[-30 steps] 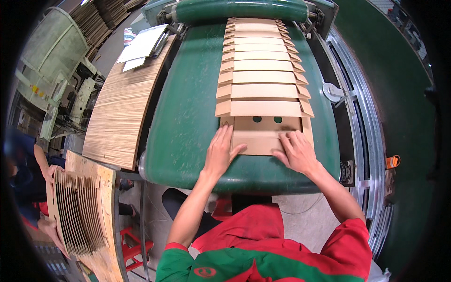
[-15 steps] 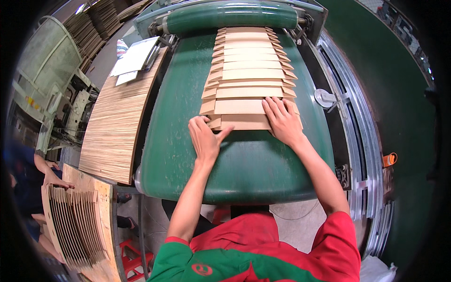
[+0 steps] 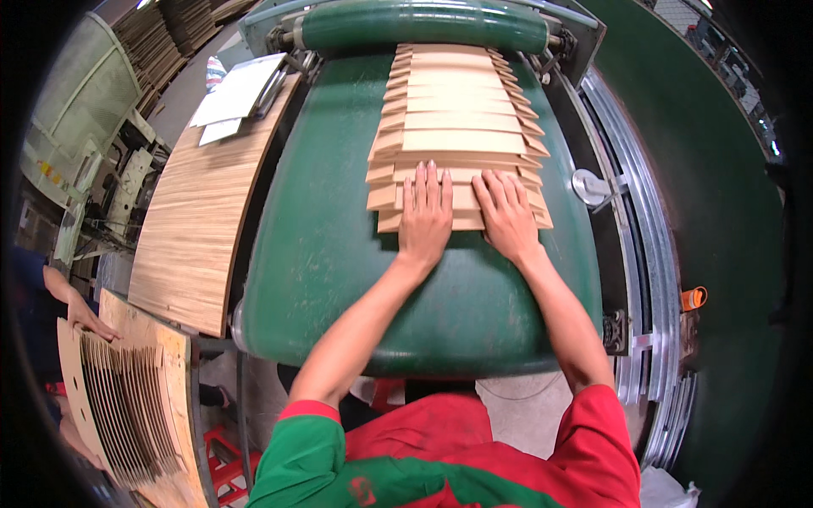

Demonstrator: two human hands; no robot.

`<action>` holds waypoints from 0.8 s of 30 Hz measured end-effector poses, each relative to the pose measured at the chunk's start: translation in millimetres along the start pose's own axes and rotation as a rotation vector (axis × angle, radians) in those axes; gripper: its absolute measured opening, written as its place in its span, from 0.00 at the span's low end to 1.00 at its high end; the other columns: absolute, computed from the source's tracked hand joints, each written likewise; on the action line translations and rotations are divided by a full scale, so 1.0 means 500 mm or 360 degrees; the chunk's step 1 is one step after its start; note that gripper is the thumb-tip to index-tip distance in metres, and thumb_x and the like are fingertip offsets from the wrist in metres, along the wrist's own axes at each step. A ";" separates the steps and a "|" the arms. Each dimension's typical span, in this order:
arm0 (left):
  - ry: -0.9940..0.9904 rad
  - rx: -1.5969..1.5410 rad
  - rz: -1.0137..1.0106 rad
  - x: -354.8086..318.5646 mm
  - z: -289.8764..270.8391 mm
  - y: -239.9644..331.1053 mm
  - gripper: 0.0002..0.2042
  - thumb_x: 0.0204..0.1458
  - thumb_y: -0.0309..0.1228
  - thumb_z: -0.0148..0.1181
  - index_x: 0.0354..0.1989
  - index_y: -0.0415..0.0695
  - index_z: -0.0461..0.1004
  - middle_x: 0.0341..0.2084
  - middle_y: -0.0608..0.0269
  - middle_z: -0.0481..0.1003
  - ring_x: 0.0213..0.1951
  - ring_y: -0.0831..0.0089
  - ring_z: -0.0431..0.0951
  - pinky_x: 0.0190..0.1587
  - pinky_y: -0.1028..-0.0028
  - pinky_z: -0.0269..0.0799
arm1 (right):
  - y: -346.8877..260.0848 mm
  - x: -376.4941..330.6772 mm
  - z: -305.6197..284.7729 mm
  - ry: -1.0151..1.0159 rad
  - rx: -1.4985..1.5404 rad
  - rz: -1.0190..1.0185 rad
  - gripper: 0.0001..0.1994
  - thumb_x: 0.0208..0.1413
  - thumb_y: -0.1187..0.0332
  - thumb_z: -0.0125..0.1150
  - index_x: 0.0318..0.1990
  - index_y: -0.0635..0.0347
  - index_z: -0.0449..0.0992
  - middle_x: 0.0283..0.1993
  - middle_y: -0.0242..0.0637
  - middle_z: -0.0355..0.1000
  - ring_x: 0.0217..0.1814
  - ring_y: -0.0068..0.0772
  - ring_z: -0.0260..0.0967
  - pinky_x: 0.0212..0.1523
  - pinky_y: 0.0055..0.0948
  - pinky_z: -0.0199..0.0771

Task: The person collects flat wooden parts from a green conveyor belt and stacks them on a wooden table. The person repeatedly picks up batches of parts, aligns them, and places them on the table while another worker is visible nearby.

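- Left hand [image 3: 426, 220]: flat, palm down, fingers extended toward the far side; lies on the near pieces of the row, left of the right hand, gripping nothing.
- Right hand [image 3: 511, 222]: same flat pose, nearer the row's right edge, fingers slightly spread, no grip seen.
- Folded cardboard pieces [image 3: 461, 118]: overlapping row along the green belt [image 3: 322, 254], right of its middle, running from under the hands to the far green roller [image 3: 423, 27].
- Why the palms: flat contact on either side of the middle probably keeps the near pieces down and square; a pinch would likely catch just one edge.
- Why the overlap: each piece seems lapped so its folded side flaps stay tucked and the row stays straight.
- Left of the belt: white papers [image 3: 241, 93] on a striped brown surface [image 3: 199, 212], seemingly parked off the belt.
- Near left: co-worker's arm [image 3: 58, 284] reaches to upright cardboard sheets [image 3: 127, 406] on a wooden worktop [image 3: 174, 372]; the hand there seems to steady them.
- Right: metal rails [image 3: 648, 220] alongside the belt.
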State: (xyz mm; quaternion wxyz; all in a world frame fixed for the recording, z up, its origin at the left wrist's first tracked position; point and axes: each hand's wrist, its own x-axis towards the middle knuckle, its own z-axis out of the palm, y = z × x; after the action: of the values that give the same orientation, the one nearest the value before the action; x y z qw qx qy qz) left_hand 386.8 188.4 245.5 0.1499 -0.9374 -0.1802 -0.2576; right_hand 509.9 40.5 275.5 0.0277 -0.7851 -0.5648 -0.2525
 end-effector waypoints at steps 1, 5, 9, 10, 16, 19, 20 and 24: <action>0.0062 -0.0023 0.0002 0.003 0.004 -0.001 0.27 0.64 0.33 0.51 0.72 0.40 0.66 0.72 0.44 0.67 0.74 0.48 0.64 0.76 0.49 0.57 | 0.005 0.000 0.009 0.0136 0.0069 -0.0021 0.36 0.51 0.68 0.64 0.71 0.61 0.69 0.68 0.44 0.69 0.73 0.47 0.64 0.75 0.49 0.60; 0.0348 -0.0626 -0.0002 -0.002 0.007 -0.029 0.35 0.50 0.16 0.57 0.72 0.35 0.63 0.71 0.42 0.62 0.75 0.46 0.60 0.76 0.52 0.58 | 0.012 -0.033 0.026 0.0636 0.0216 -0.0180 0.30 0.52 0.68 0.65 0.65 0.60 0.74 0.63 0.40 0.72 0.67 0.41 0.68 0.67 0.47 0.65; 0.0226 -0.0642 -0.0001 -0.006 -0.003 -0.045 0.38 0.44 0.16 0.60 0.70 0.34 0.63 0.67 0.45 0.65 0.73 0.45 0.62 0.75 0.51 0.60 | 0.000 -0.046 0.032 0.0408 0.0113 -0.0071 0.25 0.52 0.69 0.63 0.60 0.64 0.77 0.55 0.40 0.74 0.60 0.41 0.70 0.62 0.46 0.67; 0.0234 -0.0628 0.0011 0.000 -0.008 -0.047 0.38 0.43 0.16 0.61 0.71 0.34 0.63 0.67 0.45 0.65 0.73 0.45 0.62 0.75 0.51 0.60 | -0.002 -0.041 0.032 0.0377 0.0128 -0.0090 0.24 0.51 0.69 0.63 0.58 0.65 0.77 0.53 0.40 0.74 0.57 0.40 0.70 0.60 0.45 0.67; 0.0017 -0.0534 0.0251 0.047 -0.060 -0.066 0.40 0.42 0.23 0.65 0.71 0.31 0.62 0.72 0.41 0.62 0.74 0.45 0.60 0.77 0.49 0.54 | -0.008 -0.020 -0.011 0.0278 0.0167 -0.0162 0.22 0.46 0.70 0.65 0.51 0.67 0.78 0.44 0.39 0.71 0.49 0.41 0.69 0.54 0.42 0.67; -0.0236 -0.0363 0.0319 0.048 -0.087 -0.064 0.41 0.42 0.29 0.67 0.70 0.27 0.64 0.73 0.38 0.60 0.76 0.46 0.59 0.78 0.49 0.51 | -0.011 -0.035 -0.043 0.0286 0.0219 -0.0175 0.23 0.45 0.71 0.65 0.52 0.68 0.78 0.44 0.39 0.71 0.50 0.41 0.69 0.53 0.41 0.67; -0.0247 -0.0386 0.0305 0.043 -0.093 -0.059 0.41 0.43 0.30 0.67 0.69 0.26 0.65 0.74 0.38 0.59 0.76 0.46 0.58 0.78 0.49 0.51 | -0.012 -0.040 -0.050 0.0297 0.0235 -0.0178 0.23 0.45 0.71 0.65 0.52 0.68 0.78 0.44 0.39 0.71 0.50 0.41 0.69 0.53 0.41 0.67; -0.0156 -0.0436 0.0144 0.015 -0.105 -0.035 0.43 0.40 0.30 0.69 0.70 0.27 0.63 0.69 0.40 0.63 0.73 0.48 0.61 0.77 0.45 0.51 | -0.022 -0.055 -0.052 0.0336 0.0334 -0.0172 0.22 0.48 0.76 0.66 0.55 0.66 0.78 0.45 0.41 0.71 0.49 0.44 0.69 0.51 0.44 0.67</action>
State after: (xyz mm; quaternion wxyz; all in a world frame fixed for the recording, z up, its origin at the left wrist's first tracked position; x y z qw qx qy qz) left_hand 363.2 186.4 295.8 0.0233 -0.9677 -0.1079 -0.2267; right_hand 484.0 11.8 283.8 0.1551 -0.7156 -0.6234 -0.2744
